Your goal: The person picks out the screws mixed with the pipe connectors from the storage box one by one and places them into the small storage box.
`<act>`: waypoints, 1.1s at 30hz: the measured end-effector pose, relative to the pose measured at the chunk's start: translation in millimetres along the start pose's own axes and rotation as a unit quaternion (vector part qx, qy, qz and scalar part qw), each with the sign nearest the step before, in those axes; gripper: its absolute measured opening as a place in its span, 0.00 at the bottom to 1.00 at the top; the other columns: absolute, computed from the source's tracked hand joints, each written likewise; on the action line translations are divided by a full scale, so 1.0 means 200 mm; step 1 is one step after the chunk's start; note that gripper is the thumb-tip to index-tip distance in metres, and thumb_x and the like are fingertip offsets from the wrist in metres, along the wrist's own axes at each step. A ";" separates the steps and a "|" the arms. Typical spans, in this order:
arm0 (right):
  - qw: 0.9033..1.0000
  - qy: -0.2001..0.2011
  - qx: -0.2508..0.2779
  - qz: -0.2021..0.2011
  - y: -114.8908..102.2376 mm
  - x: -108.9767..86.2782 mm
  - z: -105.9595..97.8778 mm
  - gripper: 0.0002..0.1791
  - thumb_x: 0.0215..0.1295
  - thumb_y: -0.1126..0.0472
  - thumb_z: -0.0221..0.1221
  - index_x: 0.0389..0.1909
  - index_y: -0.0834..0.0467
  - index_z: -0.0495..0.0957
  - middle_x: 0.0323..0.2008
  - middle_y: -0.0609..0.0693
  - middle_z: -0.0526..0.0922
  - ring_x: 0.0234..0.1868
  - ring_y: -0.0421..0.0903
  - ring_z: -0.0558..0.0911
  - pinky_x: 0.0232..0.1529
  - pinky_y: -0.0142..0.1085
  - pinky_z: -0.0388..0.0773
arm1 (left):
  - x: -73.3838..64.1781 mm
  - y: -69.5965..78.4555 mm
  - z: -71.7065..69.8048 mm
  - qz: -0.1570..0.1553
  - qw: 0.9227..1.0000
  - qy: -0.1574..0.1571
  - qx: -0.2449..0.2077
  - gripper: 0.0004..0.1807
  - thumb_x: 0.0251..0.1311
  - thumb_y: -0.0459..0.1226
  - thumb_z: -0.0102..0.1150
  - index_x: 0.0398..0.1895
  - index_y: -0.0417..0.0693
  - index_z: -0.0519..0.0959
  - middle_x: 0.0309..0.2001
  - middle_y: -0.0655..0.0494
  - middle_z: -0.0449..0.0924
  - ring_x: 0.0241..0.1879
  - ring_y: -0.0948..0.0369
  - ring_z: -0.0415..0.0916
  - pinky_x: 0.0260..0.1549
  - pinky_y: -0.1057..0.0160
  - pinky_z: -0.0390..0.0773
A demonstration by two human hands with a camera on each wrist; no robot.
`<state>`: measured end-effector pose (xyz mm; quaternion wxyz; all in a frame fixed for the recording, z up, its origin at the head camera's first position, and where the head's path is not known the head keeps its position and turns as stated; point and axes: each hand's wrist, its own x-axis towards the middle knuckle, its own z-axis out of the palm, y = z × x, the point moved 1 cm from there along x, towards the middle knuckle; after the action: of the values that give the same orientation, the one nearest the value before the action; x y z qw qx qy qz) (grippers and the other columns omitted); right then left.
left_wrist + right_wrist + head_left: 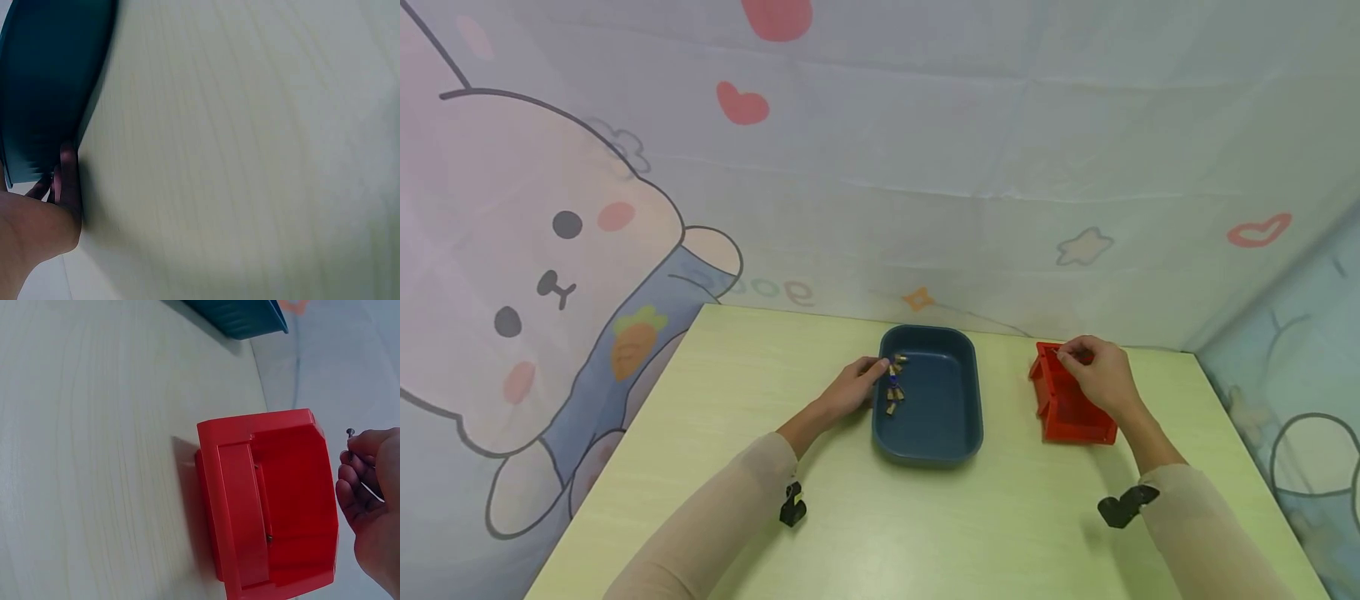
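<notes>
My left hand (853, 387) grips the left rim of a dark blue plastic tray (928, 454), thumb over the edge. In the left wrist view its fingers (69, 169) lie against the tray's outer wall. Several small brass-coloured pieces (891, 394) lie inside along the tray's left side, with something dark blue or purple among them. My right hand (1101, 375) is above the back of a red plastic bin (1078, 433). Between thumb and forefinger it pinches a small metal screw (350, 432), head up. A few tiny screws (269, 538) show inside the bin.
Both containers stand on a pale wood-grain table (880, 533), the red bin to the tray's right. A printed cloth backdrop (925, 150) rises behind the table's back edge and along the right side. Dark wrist cameras (1123, 507) are worn at both sleeves.
</notes>
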<state>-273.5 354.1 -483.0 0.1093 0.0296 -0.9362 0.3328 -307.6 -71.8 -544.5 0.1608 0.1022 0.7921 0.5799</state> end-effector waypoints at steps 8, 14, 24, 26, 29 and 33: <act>1.000 0.007 -0.012 0.003 0.05 0.01 0.00 0.09 0.79 0.61 0.61 0.47 0.65 0.83 0.39 0.58 0.84 0.41 0.53 0.78 0.39 0.32 0.75 | -0.01 0.01 0.00 -0.004 1.000 -0.008 -0.011 0.35 0.82 0.58 0.46 0.78 0.41 0.68 0.74 0.42 0.70 0.75 0.45 0.66 0.69 0.44 0.72; 1.000 0.009 -0.013 0.015 0.08 0.01 0.01 0.10 0.79 0.62 0.60 0.48 0.66 0.83 0.40 0.59 0.84 0.41 0.54 0.78 0.39 0.33 0.75 | -0.01 0.00 0.00 -0.011 1.000 -0.011 -0.027 0.36 0.82 0.58 0.46 0.78 0.41 0.68 0.73 0.42 0.70 0.72 0.46 0.69 0.56 0.52 0.83; 0.999 0.009 -0.007 0.030 0.08 0.01 0.03 0.10 0.79 0.62 0.60 0.49 0.66 0.82 0.40 0.59 0.83 0.41 0.54 0.77 0.39 0.32 0.74 | -0.01 0.00 0.00 -0.010 1.000 -0.011 -0.027 0.36 0.82 0.58 0.46 0.78 0.41 0.67 0.73 0.42 0.70 0.72 0.46 0.69 0.58 0.51 0.82; 0.999 0.009 -0.006 0.032 0.08 0.01 0.04 0.10 0.79 0.62 0.60 0.49 0.66 0.82 0.40 0.60 0.83 0.41 0.54 0.77 0.39 0.33 0.75 | -0.01 0.00 0.00 -0.008 1.000 -0.010 -0.025 0.36 0.82 0.58 0.46 0.78 0.41 0.67 0.73 0.42 0.70 0.73 0.45 0.68 0.58 0.50 0.82; 1.000 0.008 -0.007 0.028 0.09 0.01 0.05 0.09 0.79 0.63 0.60 0.48 0.66 0.83 0.40 0.60 0.83 0.41 0.54 0.78 0.41 0.35 0.75 | -0.01 0.00 0.00 -0.010 1.000 -0.008 -0.023 0.36 0.82 0.58 0.47 0.77 0.41 0.68 0.73 0.42 0.70 0.73 0.45 0.68 0.58 0.50 0.82; 1.000 0.008 -0.009 0.021 0.10 0.01 0.05 0.07 0.78 0.64 0.61 0.47 0.65 0.83 0.39 0.59 0.84 0.41 0.54 0.78 0.41 0.36 0.75 | -0.01 0.00 0.00 -0.014 0.999 -0.007 -0.029 0.36 0.82 0.59 0.47 0.78 0.42 0.68 0.73 0.42 0.70 0.73 0.46 0.68 0.58 0.50 0.82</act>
<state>-279.9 362.1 -502.4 0.1103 0.0063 -0.9387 0.3264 -305.9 -71.4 -543.8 0.1770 0.0905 0.7755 0.5992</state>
